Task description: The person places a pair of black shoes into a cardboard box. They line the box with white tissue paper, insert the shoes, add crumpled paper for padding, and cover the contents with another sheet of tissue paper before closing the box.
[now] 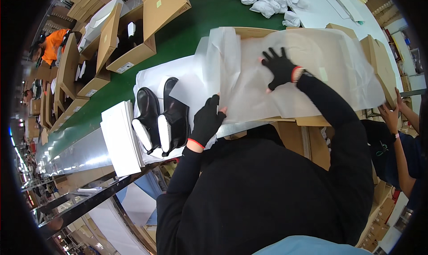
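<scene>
**Both gloved hands on tissue paper over an open box**

A green belt (187,28) ran away from the person, carrying open cardboard cartons (133,36) with dark shoes inside. Crumpled white paper wads (267,3) lay in a heap at its far side, beside flat white sheets. A pair of black boots (161,117) lay on white paper just left of the left hand, soles toward the person. Next to them sat a stack of white sheets (119,139). At the right edge another person's hand (389,114) rested against a cardboard stack. A worker in orange (52,43) sat far off at the left. Nothing lay between the hands and the paper.

The tissue (285,72) was a large, translucent white sheet, creased and slightly rumpled. It was draped over an open brown box (307,120) directly before the person, hiding most of it; only the box's flaps and rims showed.

Both hands wore black fingerless gloves. The left hand (207,121) came up from below with its arm bent, its fingers curled together and gripping the sheet's near left edge. The right hand (280,68) reached farther forward on an outstretched arm. It lay palm-down on the middle of the sheet with fingers spread wide, pressing it flat.
</scene>
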A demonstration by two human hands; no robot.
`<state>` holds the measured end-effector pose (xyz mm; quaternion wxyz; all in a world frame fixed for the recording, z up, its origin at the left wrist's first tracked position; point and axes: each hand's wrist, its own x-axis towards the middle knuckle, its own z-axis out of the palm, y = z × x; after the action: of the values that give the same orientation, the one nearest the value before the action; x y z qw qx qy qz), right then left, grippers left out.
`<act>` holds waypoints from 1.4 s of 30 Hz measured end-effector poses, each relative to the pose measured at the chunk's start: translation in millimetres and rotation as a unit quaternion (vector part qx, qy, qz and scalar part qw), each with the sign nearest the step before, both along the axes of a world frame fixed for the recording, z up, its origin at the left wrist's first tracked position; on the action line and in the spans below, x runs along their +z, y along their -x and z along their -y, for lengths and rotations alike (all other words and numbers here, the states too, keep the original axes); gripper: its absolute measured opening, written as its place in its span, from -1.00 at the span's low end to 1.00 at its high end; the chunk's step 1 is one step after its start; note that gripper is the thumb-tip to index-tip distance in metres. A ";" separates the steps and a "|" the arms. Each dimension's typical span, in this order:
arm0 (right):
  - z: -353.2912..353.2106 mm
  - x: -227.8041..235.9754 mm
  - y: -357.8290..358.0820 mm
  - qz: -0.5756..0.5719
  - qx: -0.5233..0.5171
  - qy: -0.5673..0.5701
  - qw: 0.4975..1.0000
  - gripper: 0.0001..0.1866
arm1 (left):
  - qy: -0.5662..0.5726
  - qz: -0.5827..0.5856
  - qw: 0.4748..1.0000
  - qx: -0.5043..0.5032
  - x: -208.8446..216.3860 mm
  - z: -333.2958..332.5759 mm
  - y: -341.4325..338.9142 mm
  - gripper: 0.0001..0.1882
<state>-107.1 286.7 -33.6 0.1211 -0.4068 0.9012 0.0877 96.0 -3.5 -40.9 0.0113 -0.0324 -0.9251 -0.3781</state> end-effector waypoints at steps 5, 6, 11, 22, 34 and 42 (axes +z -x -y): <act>21.0 -49.0 12.8 0.004 -0.099 -0.120 0.988 0.46 | 0.055 -0.023 0.998 0.010 14.8 -1.4 -13.7 -0.30; 24.4 -50.0 9.1 -0.002 -0.121 -0.095 0.988 0.45 | 0.056 -0.006 0.998 0.032 19.4 -3.6 -16.5 -0.28; 19.3 -65.0 18.4 0.055 -0.163 0.207 0.963 -0.10 | 0.046 -0.021 0.998 0.027 30.2 -11.2 -8.8 -0.32; 100.0 45.2 87.1 0.254 -0.252 0.376 0.855 -0.63 | 0.025 -0.003 1.000 -0.012 15.2 -14.1 -12.2 -0.46; 37.2 -29.5 -0.2 0.070 0.094 0.414 0.903 -0.35 | -0.012 0.033 0.998 -0.045 22.8 -9.0 -26.8 -0.34; 37.9 -67.2 -5.7 -0.019 0.006 0.079 0.997 0.13 | 0.023 0.050 0.997 -0.045 30.2 -15.9 -17.4 -0.35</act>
<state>-101.4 248.8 -100.8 0.0711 -0.4191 0.9048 0.0247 113.4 12.4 -10.7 -0.0529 -0.0556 -0.9304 -0.3583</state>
